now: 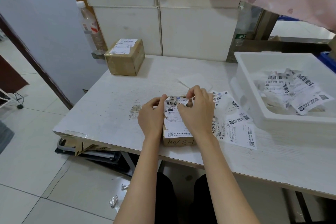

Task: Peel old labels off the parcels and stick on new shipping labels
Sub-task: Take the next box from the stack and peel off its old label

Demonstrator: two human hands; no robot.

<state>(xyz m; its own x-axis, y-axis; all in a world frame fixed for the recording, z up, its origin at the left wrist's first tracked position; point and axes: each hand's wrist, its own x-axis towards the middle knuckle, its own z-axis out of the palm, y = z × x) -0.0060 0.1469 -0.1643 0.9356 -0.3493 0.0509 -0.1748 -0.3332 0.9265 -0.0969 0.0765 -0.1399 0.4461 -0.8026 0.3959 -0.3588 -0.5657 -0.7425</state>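
— What's over on the left?

— A taped second parcel (125, 57) at the table's (109, 111) far corner.

— And the middle?

— The left hand (151, 114) grips the brown parcel (179, 141) by its side at the near edge. The right hand (197, 109) seems to pinch the label's (173, 114) torn top.

— Further right?

— Loose labels (234, 129), then a white bin (272, 114) of peeled ones.
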